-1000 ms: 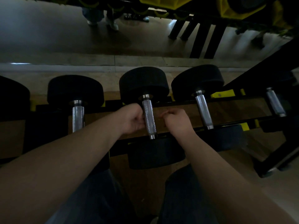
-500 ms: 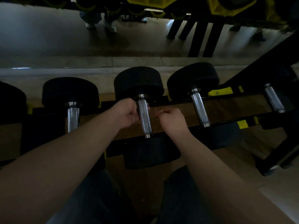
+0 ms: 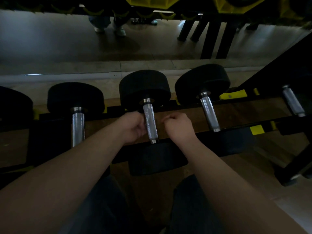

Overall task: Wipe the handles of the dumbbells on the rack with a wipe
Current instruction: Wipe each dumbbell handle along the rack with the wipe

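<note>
Several black dumbbells with knurled steel handles lie across the rack (image 3: pixel 236 124). The middle dumbbell's handle (image 3: pixel 150 122) is bare and fully in view. My left hand (image 3: pixel 133 127) has its fingers curled and rests against the left side of that handle. My right hand (image 3: pixel 179 127) is a closed fist a little to the right of the handle, not touching it. No wipe shows in either hand. Other handles lie at the left (image 3: pixel 78 127), right (image 3: pixel 209 114) and far right (image 3: pixel 293 102).
The light is dim. The rack has yellow pads (image 3: pixel 233 95) and a black leg at the right (image 3: pixel 295 166). A person's feet (image 3: pixel 109 27) stand on the floor beyond, next to black posts (image 3: pixel 211 39). My knees are below the rack.
Both hands stay on either side of the middle handle, with only small shifts. The view has drifted slightly.
</note>
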